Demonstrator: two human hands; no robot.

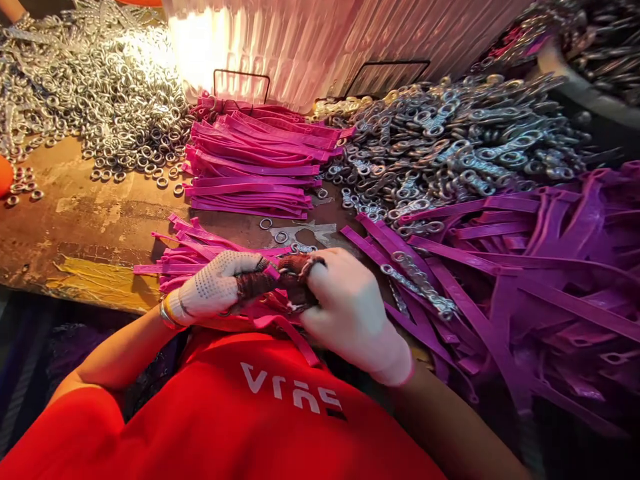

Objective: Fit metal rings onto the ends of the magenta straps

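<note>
My left hand point(210, 287), in a white dotted glove with dark-wrapped fingers, is closed on a pink strap point(290, 331) just in front of my red shirt. One end of that strap hangs down over the shirt. Close against it, my right hand point(350, 307), in a white glove with dark-covered fingertips, is curled round the same spot and pinches the strap. Whether a small metal part is between the fingertips is hidden. Behind the left hand lies a loose bunch of pink straps point(185, 250). Metal link pieces point(415, 283) rest to the right of my right hand.
A neat stack of pink straps point(255, 163) lies ahead, before a ribbed clear plastic bin point(280, 40). Metal rings point(140, 113) are heaped at left, metal links point(450, 147) at right. Purple-looking straps point(540, 287) pile up at far right. The worn wooden table point(100, 213) has its edge near me.
</note>
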